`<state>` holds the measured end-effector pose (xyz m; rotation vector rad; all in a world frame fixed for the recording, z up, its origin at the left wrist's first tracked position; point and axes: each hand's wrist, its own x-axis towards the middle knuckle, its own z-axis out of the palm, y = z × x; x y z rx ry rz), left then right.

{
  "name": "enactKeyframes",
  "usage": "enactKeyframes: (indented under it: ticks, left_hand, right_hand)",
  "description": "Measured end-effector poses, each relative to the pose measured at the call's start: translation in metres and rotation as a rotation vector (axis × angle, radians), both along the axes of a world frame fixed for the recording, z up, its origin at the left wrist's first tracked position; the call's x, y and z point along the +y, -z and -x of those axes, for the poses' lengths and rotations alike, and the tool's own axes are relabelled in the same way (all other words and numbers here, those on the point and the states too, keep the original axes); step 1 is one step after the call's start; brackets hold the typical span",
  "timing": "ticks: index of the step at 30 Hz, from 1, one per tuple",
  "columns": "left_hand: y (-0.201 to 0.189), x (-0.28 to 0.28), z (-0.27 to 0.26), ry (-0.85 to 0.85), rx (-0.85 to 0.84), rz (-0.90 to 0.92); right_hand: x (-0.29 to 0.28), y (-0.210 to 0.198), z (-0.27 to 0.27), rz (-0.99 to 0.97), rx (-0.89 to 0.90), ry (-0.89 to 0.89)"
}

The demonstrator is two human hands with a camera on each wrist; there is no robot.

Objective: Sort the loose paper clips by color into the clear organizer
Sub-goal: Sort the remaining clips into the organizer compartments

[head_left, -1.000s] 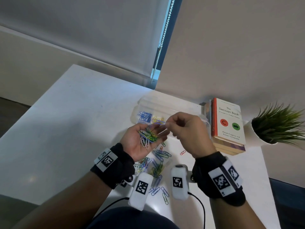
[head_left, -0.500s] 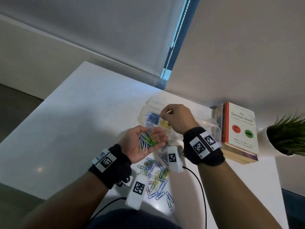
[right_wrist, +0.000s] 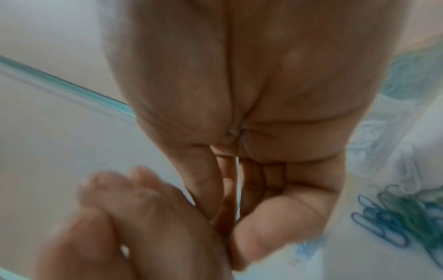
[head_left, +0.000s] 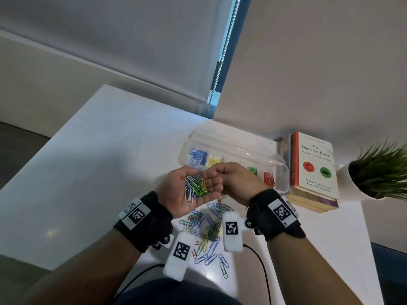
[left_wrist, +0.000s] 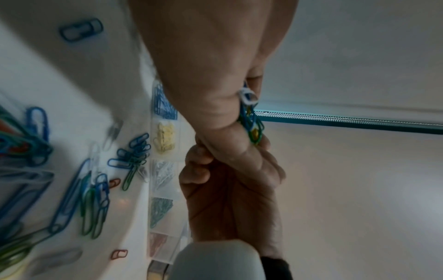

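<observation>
My left hand (head_left: 176,194) is palm up above the table, cupping a bunch of mixed paper clips (head_left: 195,188), green, blue, yellow and white. My right hand (head_left: 233,181) meets it from the right, its curled fingertips pinching into that bunch (left_wrist: 251,121). Just behind both hands lies the clear organizer (head_left: 279,164). Its compartments hold blue clips (head_left: 198,155), yellow clips (head_left: 214,161), green clips (head_left: 252,170) and red clips (head_left: 269,179). The left wrist view also shows a white-clip compartment (left_wrist: 163,170). A loose pile of mixed clips (head_left: 209,232) lies on the white table under my wrists.
A stack of books (head_left: 312,166) sits right of the organizer, with a potted plant (head_left: 381,170) beyond it. The table (head_left: 99,161) ends at its left edge; a wall and a blind with a bead chain (head_left: 222,56) stand behind.
My right hand was over the organizer's left compartments half a second ago; it has come back to the left palm. The left hand has stayed in place with its clips.
</observation>
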<state>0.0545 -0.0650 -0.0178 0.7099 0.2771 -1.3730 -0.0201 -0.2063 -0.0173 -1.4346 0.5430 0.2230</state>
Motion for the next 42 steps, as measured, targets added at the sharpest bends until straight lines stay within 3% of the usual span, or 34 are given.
enactKeyframes:
  ticks: [4,10,21,35,42]
  left_hand:
    - [-0.001,0.003,-0.001,0.017,-0.020,-0.001]
    - [0.001,0.012,-0.006,-0.014,-0.043,-0.027]
    - [0.009,0.014,-0.016,-0.122,0.013,-0.025]
    - [0.020,0.016,-0.017,-0.253,0.079,-0.016]
    - [0.019,0.008,-0.016,-0.260,0.111,0.077]
  right_hand:
    - [0.004,-0.002,0.001,-0.051,-0.043,0.090]
    - [0.002,-0.011,-0.012,0.215,-0.186,0.174]
    - [-0.012,-0.014,-0.022,0.082,-0.270,0.198]
    - [-0.014,-0.015,-0.048,0.683,-0.131,0.191]
    - [-0.052,-0.033,-0.002,0.978,0.008,0.284]
